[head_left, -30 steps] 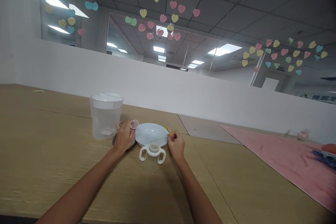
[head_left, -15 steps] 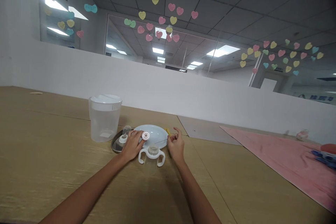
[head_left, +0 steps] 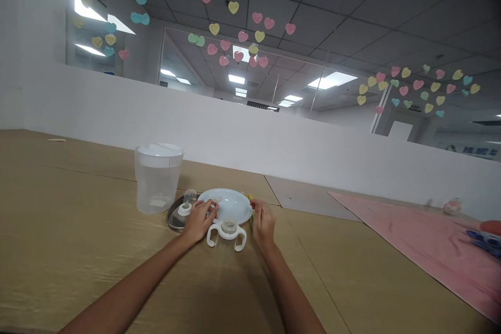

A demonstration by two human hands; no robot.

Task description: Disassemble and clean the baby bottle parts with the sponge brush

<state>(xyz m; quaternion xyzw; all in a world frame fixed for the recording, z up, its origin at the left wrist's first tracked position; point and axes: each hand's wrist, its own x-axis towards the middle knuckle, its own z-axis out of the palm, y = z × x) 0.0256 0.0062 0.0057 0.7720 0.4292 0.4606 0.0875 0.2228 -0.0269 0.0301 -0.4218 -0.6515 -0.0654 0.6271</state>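
Observation:
My left hand (head_left: 200, 220) is closed at the left side of a white oval plate (head_left: 235, 206), its fingertips on a small pale round bottle part (head_left: 216, 200) that is partly hidden. At the plate's right edge my right hand (head_left: 264, 223) pinches a thin yellow-tipped item (head_left: 250, 197); its kind is too small to tell. Between the hands stands a clear baby bottle (head_left: 229, 227), its neck uncovered, with a white two-handled holder (head_left: 212, 235) around it. A bottle top with a clear dome (head_left: 190, 197) and white ring sits in a metal tray (head_left: 172, 221) beside my left hand.
A translucent lidded pitcher (head_left: 158, 182) stands behind the tray. Pink cloth (head_left: 410, 240) covers the table (head_left: 117, 261) at the right, bearing a blue item (head_left: 483, 242) and an orange-red one (head_left: 491, 226). A white wall (head_left: 235, 135) closes off the back.
The pale round part in my left hand has tilted, so its ringed face no longer shows. My right hand's raised fingers have folded in around the yellow-tipped item.

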